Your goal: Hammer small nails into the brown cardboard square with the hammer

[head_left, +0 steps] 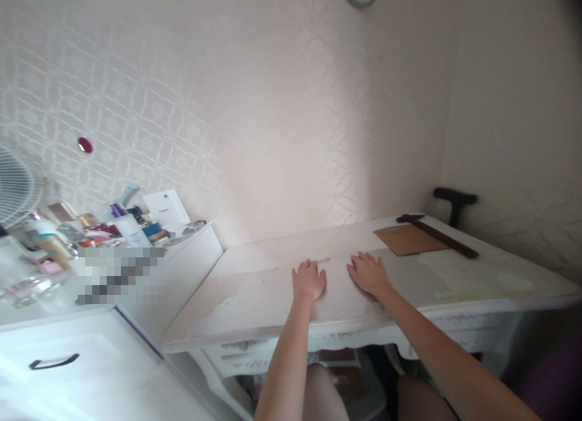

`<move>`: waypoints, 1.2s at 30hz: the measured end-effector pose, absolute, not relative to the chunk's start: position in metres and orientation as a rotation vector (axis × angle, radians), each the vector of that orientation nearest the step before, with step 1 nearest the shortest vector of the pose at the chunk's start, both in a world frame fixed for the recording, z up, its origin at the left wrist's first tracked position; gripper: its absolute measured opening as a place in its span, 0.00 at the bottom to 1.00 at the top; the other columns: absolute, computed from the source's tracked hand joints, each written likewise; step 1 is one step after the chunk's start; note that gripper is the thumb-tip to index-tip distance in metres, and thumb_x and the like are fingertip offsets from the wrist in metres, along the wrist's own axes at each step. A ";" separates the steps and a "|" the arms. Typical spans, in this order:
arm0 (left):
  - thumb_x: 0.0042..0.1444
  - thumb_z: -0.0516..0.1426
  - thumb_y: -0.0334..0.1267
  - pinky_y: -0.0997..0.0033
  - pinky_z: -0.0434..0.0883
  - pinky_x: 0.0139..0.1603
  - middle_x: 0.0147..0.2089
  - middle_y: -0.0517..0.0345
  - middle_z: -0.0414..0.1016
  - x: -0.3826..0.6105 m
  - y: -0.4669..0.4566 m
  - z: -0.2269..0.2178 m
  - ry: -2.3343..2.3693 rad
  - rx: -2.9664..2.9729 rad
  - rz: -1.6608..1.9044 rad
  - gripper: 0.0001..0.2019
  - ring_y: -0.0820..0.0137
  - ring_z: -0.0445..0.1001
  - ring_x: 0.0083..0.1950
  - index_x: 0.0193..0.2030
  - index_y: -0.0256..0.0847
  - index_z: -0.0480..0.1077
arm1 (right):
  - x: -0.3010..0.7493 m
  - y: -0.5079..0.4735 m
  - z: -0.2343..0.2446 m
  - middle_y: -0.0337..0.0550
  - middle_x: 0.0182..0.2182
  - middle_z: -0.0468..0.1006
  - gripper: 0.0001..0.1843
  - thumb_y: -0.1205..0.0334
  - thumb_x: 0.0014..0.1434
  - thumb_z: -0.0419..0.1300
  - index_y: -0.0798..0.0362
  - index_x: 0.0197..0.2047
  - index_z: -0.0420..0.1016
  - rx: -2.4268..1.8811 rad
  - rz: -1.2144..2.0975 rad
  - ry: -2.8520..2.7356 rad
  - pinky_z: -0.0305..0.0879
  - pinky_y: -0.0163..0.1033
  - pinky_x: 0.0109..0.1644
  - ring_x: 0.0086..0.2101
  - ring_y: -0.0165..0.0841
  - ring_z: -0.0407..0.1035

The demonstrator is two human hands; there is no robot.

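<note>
My left hand point(309, 281) rests palm down on the worn white table point(254, 293), its fingers stretched toward the wall. To the right of it, my right hand point(368, 274) also lies flat on the tabletop with the fingers apart. Neither hand holds anything, and a gap separates the two. Beyond my right hand, a brown clipboard or board point(409, 240) lies on the table. A long dark brown stick-like thing point(443, 236) with a wider end lies across the board's right side.
On the left stands a white cabinet point(182, 281) crowded with bottles point(131, 227), jars and a white box point(167, 207). A fan point(16, 184) is at the far left. A black cane handle point(454, 198) rises behind the table's right side. My legs are under the table.
</note>
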State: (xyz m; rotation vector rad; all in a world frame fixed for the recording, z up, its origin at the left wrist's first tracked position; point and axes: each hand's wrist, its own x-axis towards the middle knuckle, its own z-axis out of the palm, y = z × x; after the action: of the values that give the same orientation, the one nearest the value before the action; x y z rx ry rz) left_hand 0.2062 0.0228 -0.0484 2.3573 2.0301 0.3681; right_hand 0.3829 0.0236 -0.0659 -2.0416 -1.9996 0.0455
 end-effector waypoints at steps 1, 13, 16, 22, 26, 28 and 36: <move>0.64 0.44 0.47 0.49 0.51 0.65 0.66 0.48 0.59 0.206 0.023 -0.048 2.031 2.357 0.364 0.22 0.58 0.55 0.67 0.59 0.40 0.63 | 0.383 0.024 -0.066 0.56 0.62 0.61 0.24 0.56 0.65 0.43 0.57 0.58 0.66 -2.042 0.046 -1.999 0.42 0.58 0.61 0.61 0.47 0.50; 0.64 0.44 0.46 0.49 0.51 0.65 0.66 0.48 0.60 0.206 0.023 -0.049 2.025 2.358 0.386 0.22 0.58 0.55 0.67 0.60 0.40 0.63 | 0.383 0.023 -0.066 0.55 0.62 0.61 0.24 0.56 0.65 0.42 0.57 0.58 0.66 -2.046 0.037 -2.008 0.42 0.58 0.61 0.61 0.47 0.50; 0.64 0.44 0.46 0.48 0.51 0.65 0.66 0.48 0.60 0.206 0.023 -0.049 2.026 2.358 0.389 0.22 0.58 0.55 0.67 0.59 0.41 0.63 | 0.383 0.023 -0.065 0.55 0.62 0.61 0.24 0.56 0.65 0.42 0.58 0.58 0.66 -2.046 0.034 -2.011 0.42 0.58 0.61 0.61 0.47 0.50; 0.64 0.44 0.47 0.48 0.51 0.65 0.66 0.48 0.60 0.206 0.023 -0.049 2.026 2.366 0.373 0.22 0.58 0.55 0.67 0.59 0.41 0.63 | 0.383 0.024 -0.066 0.55 0.62 0.60 0.25 0.56 0.65 0.42 0.57 0.58 0.66 -2.052 0.036 -2.013 0.43 0.58 0.61 0.61 0.47 0.50; 0.64 0.43 0.47 0.49 0.51 0.65 0.66 0.48 0.60 0.206 0.022 -0.048 2.031 2.366 0.367 0.22 0.59 0.56 0.67 0.59 0.41 0.63 | 0.383 0.025 -0.067 0.54 0.62 0.60 0.25 0.55 0.65 0.42 0.57 0.58 0.66 -2.056 0.038 -2.014 0.42 0.58 0.62 0.61 0.46 0.50; 0.64 0.43 0.47 0.49 0.51 0.65 0.66 0.48 0.59 0.206 0.022 -0.048 2.036 2.363 0.358 0.22 0.59 0.56 0.67 0.59 0.41 0.63 | 0.383 0.024 -0.066 0.54 0.62 0.61 0.25 0.55 0.65 0.42 0.57 0.58 0.66 -2.057 0.036 -2.014 0.42 0.58 0.62 0.61 0.47 0.50; 0.64 0.44 0.47 0.49 0.51 0.65 0.66 0.49 0.59 0.206 0.022 -0.047 2.034 2.355 0.360 0.22 0.59 0.55 0.67 0.60 0.41 0.63 | 0.383 0.023 -0.065 0.55 0.62 0.61 0.25 0.56 0.65 0.41 0.57 0.58 0.66 -2.052 0.027 -2.011 0.43 0.58 0.61 0.61 0.47 0.50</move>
State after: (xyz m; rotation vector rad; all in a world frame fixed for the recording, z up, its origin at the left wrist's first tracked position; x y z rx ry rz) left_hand 0.2062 0.0219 -0.0472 2.3545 2.0341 0.3598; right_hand 0.3825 0.0229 -0.0652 -2.0525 -2.0115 0.0266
